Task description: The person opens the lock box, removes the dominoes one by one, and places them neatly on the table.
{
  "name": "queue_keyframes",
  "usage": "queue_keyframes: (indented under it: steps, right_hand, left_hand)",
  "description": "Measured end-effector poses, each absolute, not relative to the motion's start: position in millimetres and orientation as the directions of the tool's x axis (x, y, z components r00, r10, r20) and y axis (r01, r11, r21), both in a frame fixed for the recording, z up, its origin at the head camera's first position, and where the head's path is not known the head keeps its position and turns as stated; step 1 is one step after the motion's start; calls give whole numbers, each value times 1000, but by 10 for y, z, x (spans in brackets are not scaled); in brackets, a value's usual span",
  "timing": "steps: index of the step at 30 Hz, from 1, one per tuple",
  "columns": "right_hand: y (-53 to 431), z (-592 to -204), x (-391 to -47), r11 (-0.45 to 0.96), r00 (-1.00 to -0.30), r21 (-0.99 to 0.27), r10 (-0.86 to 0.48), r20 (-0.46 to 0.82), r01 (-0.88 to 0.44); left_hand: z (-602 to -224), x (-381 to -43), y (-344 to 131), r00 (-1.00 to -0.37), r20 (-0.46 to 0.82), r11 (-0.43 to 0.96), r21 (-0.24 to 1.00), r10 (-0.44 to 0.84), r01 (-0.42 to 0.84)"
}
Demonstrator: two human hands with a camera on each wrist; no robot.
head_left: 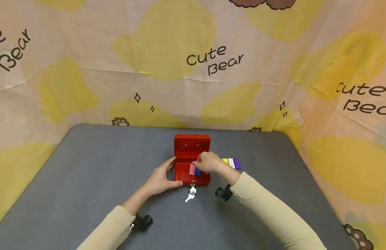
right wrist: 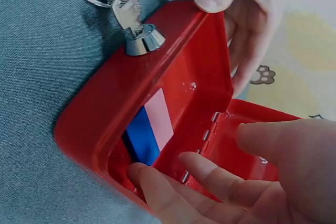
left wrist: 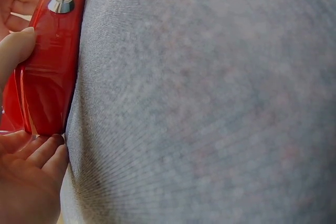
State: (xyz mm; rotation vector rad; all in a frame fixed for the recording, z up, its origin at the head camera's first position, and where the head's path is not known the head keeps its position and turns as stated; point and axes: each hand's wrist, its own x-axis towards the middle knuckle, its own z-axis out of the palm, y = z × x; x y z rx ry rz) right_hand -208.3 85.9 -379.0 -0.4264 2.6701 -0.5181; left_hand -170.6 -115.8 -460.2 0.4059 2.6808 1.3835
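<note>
A red metal cash box [head_left: 200, 183] stands with its lid [head_left: 192, 140] raised at the back. My left hand [head_left: 160, 178] holds the box by its left side, thumb on the front corner and fingers along the side wall. Inside lie a pink flat piece [right wrist: 159, 113] and a blue one [right wrist: 142, 136], side by side. Over the box's right part is my right hand [head_left: 210, 162]. In the right wrist view its fingers are parted and loosely bent, with one fingertip right at the blue piece's end; nothing is pinched between thumb and fingers.
Keys [head_left: 192, 191] hang from the front lock, one in it. Right of the box, yellow [head_left: 225, 160], white [head_left: 231, 162] and purple [head_left: 237, 163] flat pieces lie on the grey table [head_left: 118, 159]. A printed cloth [head_left: 168, 41] hangs behind.
</note>
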Motion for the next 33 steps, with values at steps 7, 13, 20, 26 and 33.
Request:
queue_keyframes:
  steps: [7, 13, 20, 26, 33]
  right_hand:
    - [819, -3844, -2036, 889, -868, -379, -384, -316, -255]
    - [815, -3893, -2041, 874, -885, -439, -360, -297, -208]
    - [799, -3985, -2062, 824, -885, -544, -363, -291, -159]
    - [757, -4025, -2053, 771, -875, -623, -386, -294, -131]
    - [710, -4041, -2039, 731, -871, -675, -393, -295, -102]
  left_hand:
    - [-4605, -1706, -1161, -959, 29, 551, 813, 281, 186]
    - [-4595, -1702, -1164, -959, 25, 547, 817, 283, 183]
    - [-4590, -1702, -1164, -958, 27, 545, 818, 285, 185]
    - [-4591, -1699, -1163, -957, 28, 544, 818, 288, 188]
    - [-4601, -1704, -1161, -957, 31, 548, 815, 288, 191]
